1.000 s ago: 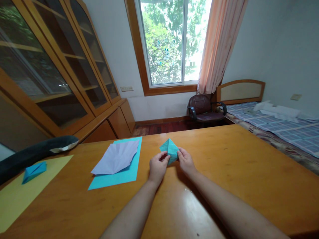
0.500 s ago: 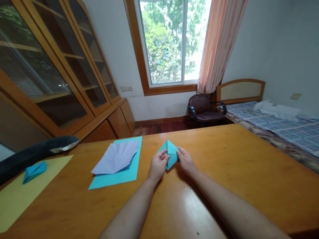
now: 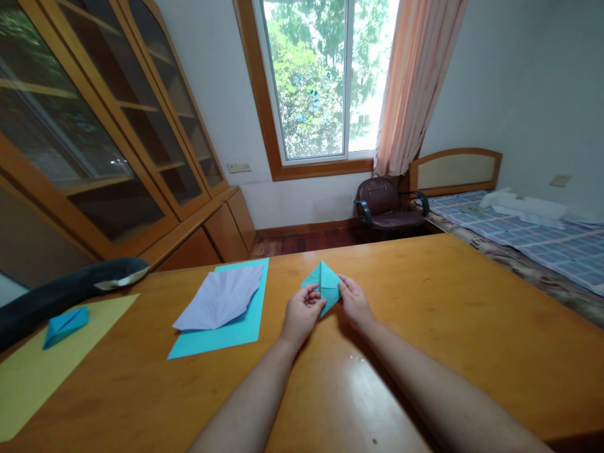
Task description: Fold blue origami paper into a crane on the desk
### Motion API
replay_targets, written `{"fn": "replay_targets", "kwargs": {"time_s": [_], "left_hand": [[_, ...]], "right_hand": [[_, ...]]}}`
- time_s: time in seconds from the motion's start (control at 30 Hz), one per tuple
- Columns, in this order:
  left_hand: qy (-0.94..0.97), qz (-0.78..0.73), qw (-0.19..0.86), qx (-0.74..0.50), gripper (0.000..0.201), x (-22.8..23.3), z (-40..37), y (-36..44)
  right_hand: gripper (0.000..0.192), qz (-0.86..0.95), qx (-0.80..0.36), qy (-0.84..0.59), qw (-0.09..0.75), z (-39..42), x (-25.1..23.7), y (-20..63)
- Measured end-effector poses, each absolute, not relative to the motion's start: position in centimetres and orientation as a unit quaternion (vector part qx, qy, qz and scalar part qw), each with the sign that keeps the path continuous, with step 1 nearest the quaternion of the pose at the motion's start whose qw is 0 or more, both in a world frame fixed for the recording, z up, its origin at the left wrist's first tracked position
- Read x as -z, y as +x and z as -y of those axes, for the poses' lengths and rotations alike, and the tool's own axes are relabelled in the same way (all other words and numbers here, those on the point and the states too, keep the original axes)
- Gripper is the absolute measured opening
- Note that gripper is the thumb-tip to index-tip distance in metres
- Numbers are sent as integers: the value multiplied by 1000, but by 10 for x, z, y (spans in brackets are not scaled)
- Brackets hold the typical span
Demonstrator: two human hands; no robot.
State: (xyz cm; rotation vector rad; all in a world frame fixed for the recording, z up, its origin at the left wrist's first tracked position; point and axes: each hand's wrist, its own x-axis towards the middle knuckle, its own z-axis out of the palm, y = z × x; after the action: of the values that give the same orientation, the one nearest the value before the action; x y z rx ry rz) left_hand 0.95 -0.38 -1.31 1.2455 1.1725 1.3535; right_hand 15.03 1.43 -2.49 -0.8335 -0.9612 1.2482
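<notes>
Daylight from the window (image 3: 314, 82) fell across a wide wooden desk (image 3: 448, 327) in a bedroom, with glass-fronted cabinets (image 3: 94, 126) on one side and a bed (image 3: 533, 239) on the other. Near the middle of the desk, both hands worked a folded teal paper (image 3: 324, 284), which lay with its point aimed toward the window. The left hand (image 3: 302, 313) pinched the paper's near left edge between thumb and fingers, its grip closed on the sheet; the right hand (image 3: 355, 302) did the same on the near right edge. Holding from both sides probably kept the layers lined up and the creases from springing apart. Off to the left lay a flat teal sheet (image 3: 221, 327) with a creased white paper (image 3: 221, 299) resting on top of it, well apart from the hands. Farther left a yellow sheet (image 3: 42, 365) carried a small blue folded piece (image 3: 65, 324), beside a dark plush toy (image 3: 61, 292) at the desk's edge.
</notes>
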Motion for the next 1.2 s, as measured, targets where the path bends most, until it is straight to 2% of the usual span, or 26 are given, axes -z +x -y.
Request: {"fn": "replay_targets", "kwargs": {"time_s": [0.23,0.43,0.67,1.2], "left_hand": [[499,-455,520,-523,60,12,6,10],[466,-383,606,-519,64,4,7,10],[460,-383,592,-540,40,2,8,10],[518,-425,504,-545,34,8,7,11]], "right_hand": [[42,437,-581,-331,602,-10,26,148],[40,477,-568,-335,581,-9,27,147],[35,550,-525,-347,549,-4,27,140],[36,560,-523,-343,543,-3,26,142]]}}
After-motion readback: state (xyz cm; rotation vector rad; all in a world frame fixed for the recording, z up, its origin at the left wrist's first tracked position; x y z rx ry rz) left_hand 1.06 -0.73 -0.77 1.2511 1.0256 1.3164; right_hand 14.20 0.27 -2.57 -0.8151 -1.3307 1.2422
